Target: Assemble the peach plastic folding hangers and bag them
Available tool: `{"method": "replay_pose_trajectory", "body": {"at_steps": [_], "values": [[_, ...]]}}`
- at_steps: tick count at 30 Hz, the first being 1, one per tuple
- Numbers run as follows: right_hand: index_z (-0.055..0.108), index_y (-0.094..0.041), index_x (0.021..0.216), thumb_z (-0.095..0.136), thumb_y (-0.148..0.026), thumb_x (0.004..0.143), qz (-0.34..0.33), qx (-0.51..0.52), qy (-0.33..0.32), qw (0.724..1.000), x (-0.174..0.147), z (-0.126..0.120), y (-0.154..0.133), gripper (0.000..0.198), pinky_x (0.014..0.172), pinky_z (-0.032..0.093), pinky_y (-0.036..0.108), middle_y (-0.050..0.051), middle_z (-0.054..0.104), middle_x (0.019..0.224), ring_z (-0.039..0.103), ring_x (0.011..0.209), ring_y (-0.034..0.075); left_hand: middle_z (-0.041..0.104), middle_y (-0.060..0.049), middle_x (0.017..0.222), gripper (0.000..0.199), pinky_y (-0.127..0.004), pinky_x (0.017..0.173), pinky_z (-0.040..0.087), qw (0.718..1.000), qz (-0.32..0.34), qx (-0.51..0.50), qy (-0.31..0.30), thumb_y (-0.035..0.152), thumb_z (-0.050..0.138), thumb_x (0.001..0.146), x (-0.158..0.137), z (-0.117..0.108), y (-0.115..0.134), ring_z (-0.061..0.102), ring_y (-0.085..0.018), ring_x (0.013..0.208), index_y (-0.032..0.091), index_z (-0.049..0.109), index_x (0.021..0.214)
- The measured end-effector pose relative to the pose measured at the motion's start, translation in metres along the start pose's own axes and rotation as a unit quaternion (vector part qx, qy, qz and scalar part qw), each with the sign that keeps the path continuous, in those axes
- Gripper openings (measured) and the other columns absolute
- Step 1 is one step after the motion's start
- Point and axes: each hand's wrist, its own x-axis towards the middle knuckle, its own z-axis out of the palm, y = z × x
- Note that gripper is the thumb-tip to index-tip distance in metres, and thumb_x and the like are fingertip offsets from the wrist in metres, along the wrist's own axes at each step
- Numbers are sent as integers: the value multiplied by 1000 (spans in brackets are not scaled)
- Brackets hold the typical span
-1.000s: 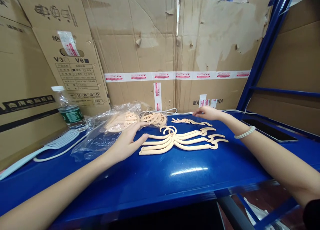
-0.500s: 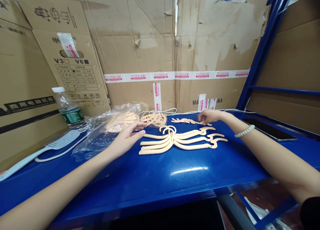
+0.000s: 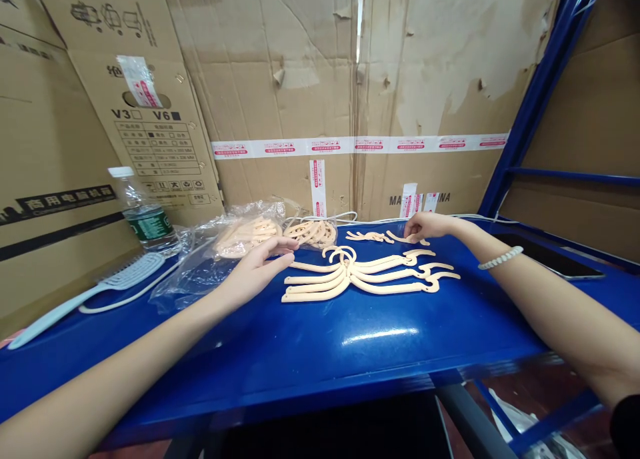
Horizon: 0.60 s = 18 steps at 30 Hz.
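Observation:
Folding clothes hangers (image 3: 345, 276) of cream plastic lie side by side on the blue tabletop (image 3: 310, 352), their hooks bunched in the middle. Small curved end pieces are at their right ends. My left hand (image 3: 265, 262) rests open at the upper left end of the hangers, fingers stretched out; whether they touch is unclear. Behind the hangers, my right hand (image 3: 425, 226) pinches a small curved plastic piece (image 3: 397, 236). A little pile of similar pieces (image 3: 369, 236) lies just to its left. The fingertips partly cover the pinched piece.
Clear plastic bags of cream parts (image 3: 253, 236) lie behind my left hand. A water bottle (image 3: 147, 226) and a pale blue hairbrush (image 3: 130, 272) stand and lie farther left. A dark tablet (image 3: 550, 256) lies right, beyond my forearm. Cardboard (image 3: 285, 106) lines the back.
The view has shifted slightly. My right hand has moved a little, and the small piece at its fingers now sits at a different angle beside the pile. My left hand stays by the hangers.

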Motion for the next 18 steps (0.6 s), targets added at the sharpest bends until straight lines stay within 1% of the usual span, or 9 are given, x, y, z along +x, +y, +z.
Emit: {"method": "replay_pose_trajectory", "body": {"at_steps": [5,10,18], "values": [[75,-15,86,72,-36,68,-8,7,3,1000,0,-1,1,27,68,51,29,9,76,83,70,79,23,65,-11,122,38,-48,105,42,1000,-5,-7,1,45,58,83,0,0,2,60,-26,115,19,60,110],[76,-16,85,72,-36,69,-10,6,9,1000,0,-1,3,26,68,51,29,9,76,82,70,78,23,66,-10,121,36,-45,104,44,1000,-7,-9,2,43,58,84,0,0,2,62,-25,112,19,61,110],[76,-16,83,69,-30,68,-12,7,12,1000,0,-3,3,21,67,50,29,9,76,81,69,76,23,67,-9,119,36,-44,102,45,1000,-5,-11,-1,42,58,84,0,0,2,63,-25,111,19,61,111]]}}
